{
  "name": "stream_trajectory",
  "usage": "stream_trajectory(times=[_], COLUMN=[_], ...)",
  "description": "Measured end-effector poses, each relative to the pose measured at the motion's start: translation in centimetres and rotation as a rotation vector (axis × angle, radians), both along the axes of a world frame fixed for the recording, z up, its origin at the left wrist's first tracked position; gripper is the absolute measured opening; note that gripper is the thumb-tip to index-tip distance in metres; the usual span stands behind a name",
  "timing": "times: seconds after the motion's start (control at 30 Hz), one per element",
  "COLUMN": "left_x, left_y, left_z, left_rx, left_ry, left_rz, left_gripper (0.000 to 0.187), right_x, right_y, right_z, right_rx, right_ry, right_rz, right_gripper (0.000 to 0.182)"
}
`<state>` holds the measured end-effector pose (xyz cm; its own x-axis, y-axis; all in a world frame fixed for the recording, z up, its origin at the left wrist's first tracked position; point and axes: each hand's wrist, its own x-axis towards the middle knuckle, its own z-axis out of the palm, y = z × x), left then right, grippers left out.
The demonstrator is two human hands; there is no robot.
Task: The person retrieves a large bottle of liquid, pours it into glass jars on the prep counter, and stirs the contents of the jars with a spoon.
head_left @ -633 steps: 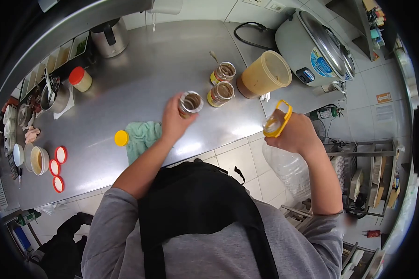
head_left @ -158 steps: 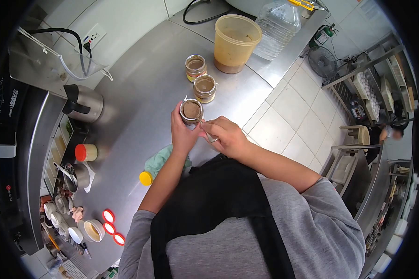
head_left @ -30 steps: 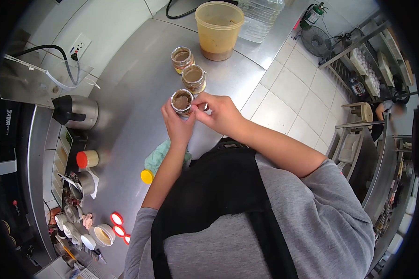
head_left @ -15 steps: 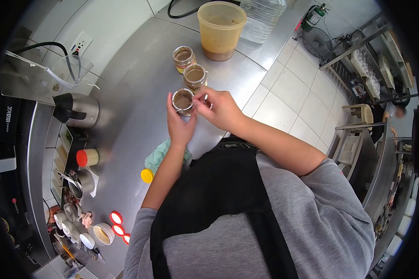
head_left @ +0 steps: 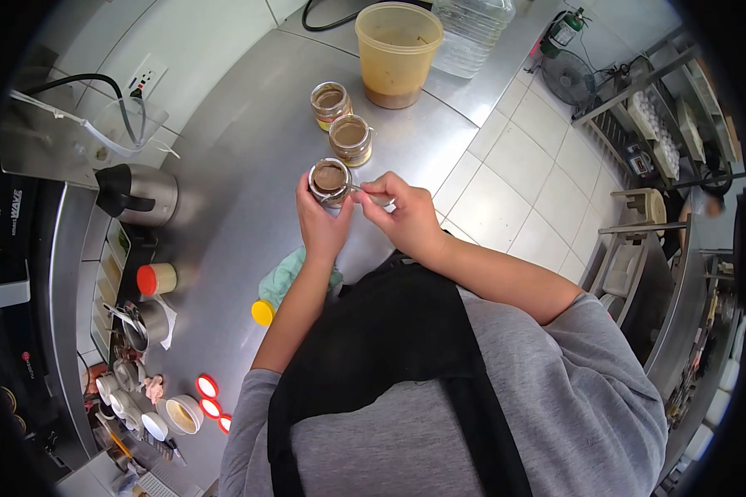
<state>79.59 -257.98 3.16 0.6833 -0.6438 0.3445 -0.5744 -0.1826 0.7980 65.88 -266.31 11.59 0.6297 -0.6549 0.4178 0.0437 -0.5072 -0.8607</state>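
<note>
This looks to me like a working kitchen, more a commercial one than a home's. A long stainless steel counter (head_left: 249, 149) runs along a white tiled wall (head_left: 215, 41), with a metal kettle (head_left: 153, 195) and a big plastic tub (head_left: 398, 58) standing on it. Over to one side I see a pot (head_left: 147, 323), bowls (head_left: 184, 413) and a row of food containers (head_left: 108, 282). Across the pale tiled floor (head_left: 514, 178) there are metal racks (head_left: 638, 116) — one holds what look like egg trays (head_left: 655, 132) — and a fire extinguisher (head_left: 564, 31) by the wall. The person here wears a black apron (head_left: 373, 331).
</note>
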Motion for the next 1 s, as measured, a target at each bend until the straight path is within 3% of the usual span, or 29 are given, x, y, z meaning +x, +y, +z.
stream_trajectory(times=[0.13, 0.2, 0.33, 0.53, 0.77, 0.87, 1.0], left_x=[0.1, 0.2, 0.3, 0.3, 0.2, 0.3, 0.2], left_y=[0.0, -0.1, 0.0, 0.1, 0.0, 0.1, 0.1], left_z=[0.3, 0.3, 0.0, 0.4, 0.7, 0.6, 0.8], left_rx=[0.035, 0.029, 0.013, -0.002, -0.012, -0.008, 0.008], left_ry=[-0.050, -0.047, -0.055, -0.058, -0.021, -0.042, -0.030], left_rz=[0.022, 0.012, 0.001, 0.000, -0.015, -0.018, -0.021], left_gripper=[0.082, 0.082, 0.082, 0.080, 0.080, 0.079, 0.079], right_x=[0.3, 0.2, 0.4, 0.5, 2.9, 3.2, 3.3], right_y=[-0.1, -0.2, -0.5, -2.7, -5.6, -4.8, -4.3], right_z=[-0.1, 0.2, 0.7, 2.2, 2.3, 1.2, 0.6], right_rx=[-0.129, -0.348, -0.355, -0.049, -0.099, -0.245, -0.214], right_ry=[0.044, 0.165, 0.103, 0.141, 0.340, 0.193, 0.184], right_rz=[0.015, 0.045, 0.078, 0.195, 0.427, 0.409, 0.395], right_gripper=[0.019, 0.018, 0.018, 0.010, 0.012, 0.013, 0.012])
